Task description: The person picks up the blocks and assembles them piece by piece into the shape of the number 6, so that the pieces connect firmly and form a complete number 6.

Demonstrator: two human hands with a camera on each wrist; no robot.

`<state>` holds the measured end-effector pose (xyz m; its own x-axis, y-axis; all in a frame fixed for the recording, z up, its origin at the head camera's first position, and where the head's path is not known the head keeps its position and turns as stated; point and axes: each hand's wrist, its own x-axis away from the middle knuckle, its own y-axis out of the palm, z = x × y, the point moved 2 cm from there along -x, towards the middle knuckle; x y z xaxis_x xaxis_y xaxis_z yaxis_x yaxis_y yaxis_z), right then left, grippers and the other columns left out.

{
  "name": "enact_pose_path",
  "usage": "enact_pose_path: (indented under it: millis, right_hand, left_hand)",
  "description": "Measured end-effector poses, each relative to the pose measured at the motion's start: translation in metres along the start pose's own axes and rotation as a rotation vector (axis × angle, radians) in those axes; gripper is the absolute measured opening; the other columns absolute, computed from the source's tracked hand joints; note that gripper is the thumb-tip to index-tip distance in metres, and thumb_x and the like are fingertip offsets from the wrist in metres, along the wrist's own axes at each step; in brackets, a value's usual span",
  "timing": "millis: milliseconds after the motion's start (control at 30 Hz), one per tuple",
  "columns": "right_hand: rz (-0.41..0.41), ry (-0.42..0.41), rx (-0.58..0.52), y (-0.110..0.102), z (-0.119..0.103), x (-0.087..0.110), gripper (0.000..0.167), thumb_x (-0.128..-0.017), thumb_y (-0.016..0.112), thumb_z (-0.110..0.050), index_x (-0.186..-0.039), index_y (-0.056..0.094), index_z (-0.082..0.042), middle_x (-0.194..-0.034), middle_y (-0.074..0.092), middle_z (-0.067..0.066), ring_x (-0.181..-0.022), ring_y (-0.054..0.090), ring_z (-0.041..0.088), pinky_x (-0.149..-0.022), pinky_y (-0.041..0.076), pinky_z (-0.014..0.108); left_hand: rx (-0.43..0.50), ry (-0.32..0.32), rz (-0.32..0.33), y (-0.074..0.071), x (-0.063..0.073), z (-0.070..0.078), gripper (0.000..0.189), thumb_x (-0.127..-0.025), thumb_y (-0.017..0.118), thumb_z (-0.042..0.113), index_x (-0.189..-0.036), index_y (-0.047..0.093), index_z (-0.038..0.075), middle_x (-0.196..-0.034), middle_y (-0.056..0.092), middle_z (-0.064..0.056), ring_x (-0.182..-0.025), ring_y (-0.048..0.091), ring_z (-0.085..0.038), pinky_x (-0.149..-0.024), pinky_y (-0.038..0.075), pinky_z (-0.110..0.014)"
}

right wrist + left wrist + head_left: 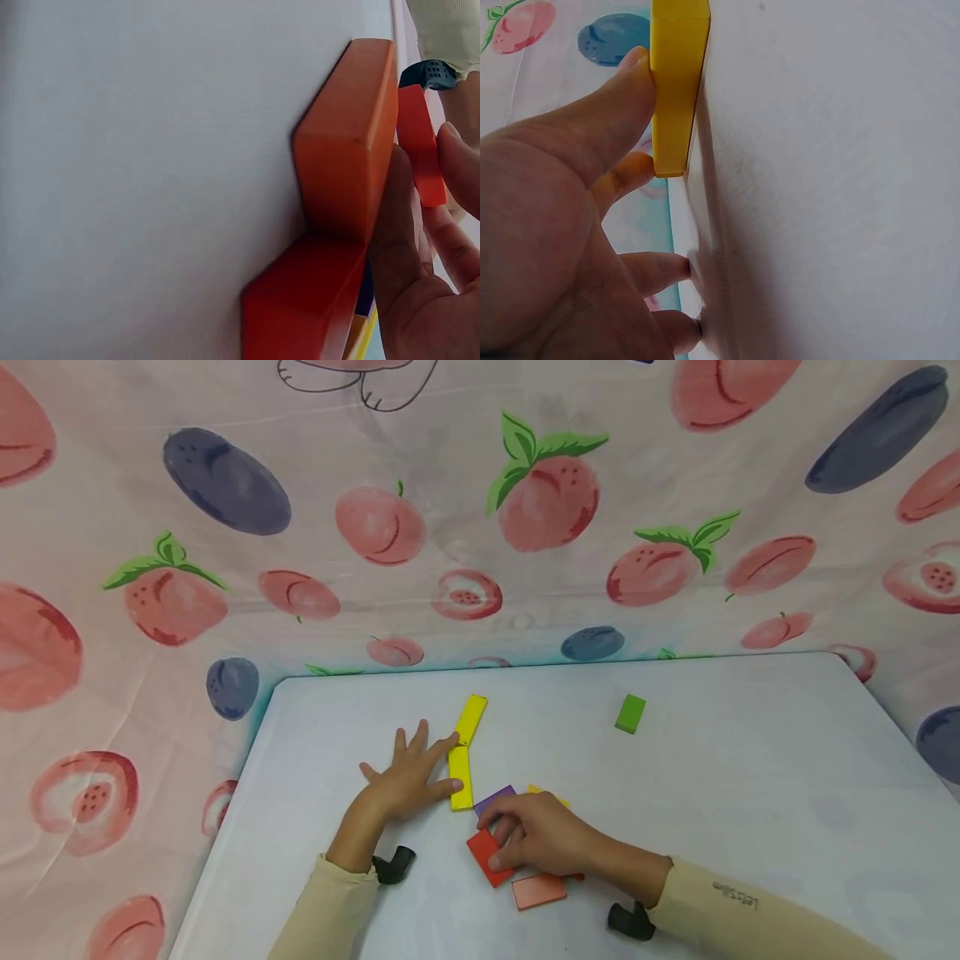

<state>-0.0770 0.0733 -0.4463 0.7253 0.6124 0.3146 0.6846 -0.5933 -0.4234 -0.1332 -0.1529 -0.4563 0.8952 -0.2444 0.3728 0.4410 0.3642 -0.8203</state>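
Two yellow blocks, the far one (472, 717) and the near one (461, 781), lie end to end at a slight bend on the white table. My left hand (403, 787), fingers spread, touches the left side of this pair with index finger and thumb; the left wrist view shows the thumb against a yellow block (679, 90). My right hand (553, 831) pinches a red block (486, 858) between thumb and fingers, tilted in the right wrist view. Around that hand lie a purple block (495, 797), a partly hidden orange-yellow block (535, 789) and an orange block (540, 892).
Another red block (300, 300) sits beside the orange one, mostly hidden under the right hand from above. A green block (631, 714) lies alone toward the back right. Behind the white tabletop (750, 760) hangs a fruit-patterned cloth (525, 585).
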Motion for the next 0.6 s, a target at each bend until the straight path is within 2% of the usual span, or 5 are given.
enact_pose_path:
  millis: [400, 600]
  right_hand:
    - [-0.028, 0.044, 0.08, 0.0098, -0.0004, -0.0058, 0.034, -0.081, 0.088, -0.02, -0.111, 0.072, -0.022, -0.082, 0.07, -0.013, -0.07, 0.066, 0.006, -0.063, 0.054, 0.022]
    - [-0.034, 0.012, 0.132, 0.0091, -0.0012, -0.0072, 0.034, -0.081, 0.088, -0.022, -0.112, 0.074, -0.02, -0.08, 0.068, -0.014, -0.066, 0.063, 0.005, -0.059, 0.053, 0.021]
  left_hand:
    - [-0.007, 0.006, 0.005, 0.0009, 0.0001, -0.0006, 0.074, -0.094, 0.069, 0.049, -0.159, 0.035, 0.039, -0.174, 0.003, -0.013, -0.157, -0.009, -0.048, -0.097, -0.008, -0.093]
    - [-0.006, 0.009, 0.004, 0.0004, 0.0005, -0.0006, 0.074, -0.094, 0.068, 0.049, -0.159, 0.035, 0.038, -0.174, 0.002, -0.013, -0.157, -0.009, -0.047, -0.097, -0.008, -0.093]
